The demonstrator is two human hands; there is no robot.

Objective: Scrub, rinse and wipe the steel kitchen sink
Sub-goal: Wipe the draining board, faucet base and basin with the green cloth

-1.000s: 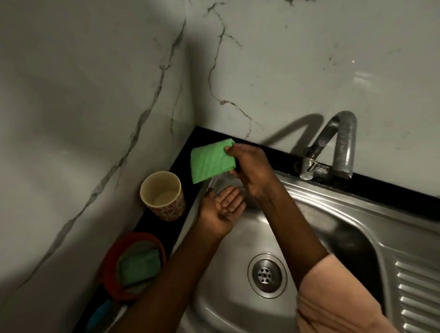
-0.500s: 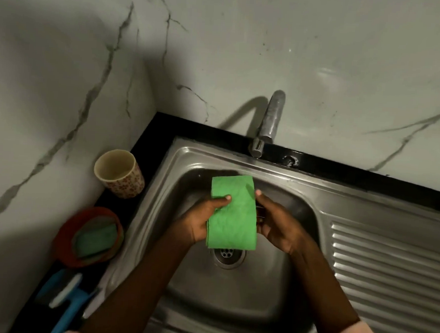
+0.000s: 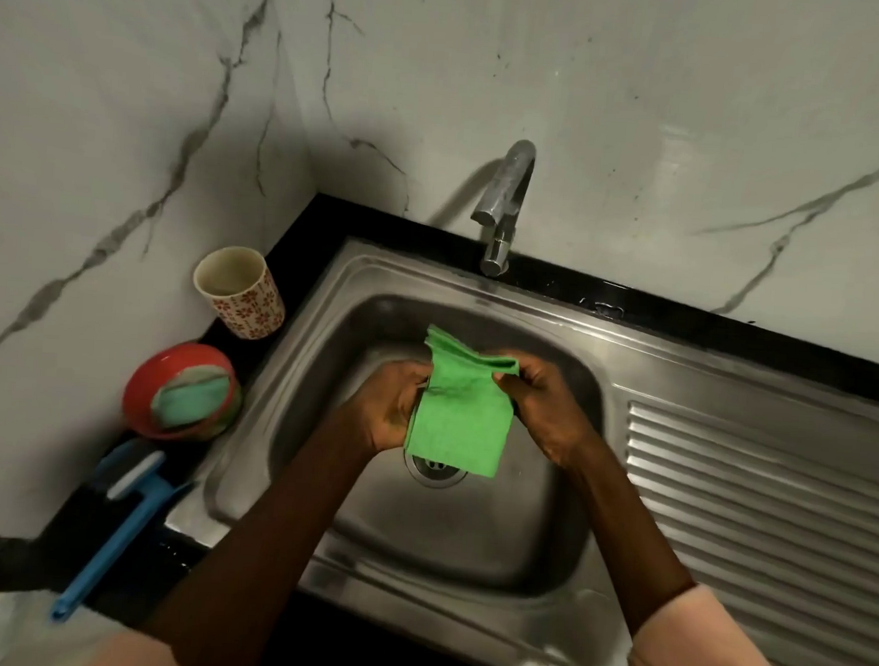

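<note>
Both hands, the left hand and right hand, hold the green cloth over the sink. It looks folded; keep it flat and wipe the whole sink.

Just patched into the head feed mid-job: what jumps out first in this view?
The bright green cleaning cloth stands out, held over the drain of the stainless steel sink basin between the left hand and right hand, both gripping its upper edge. Left of the sink, on the black counter, sit a red round dish holding a green scrub pad and a floral-patterned cup.
</note>
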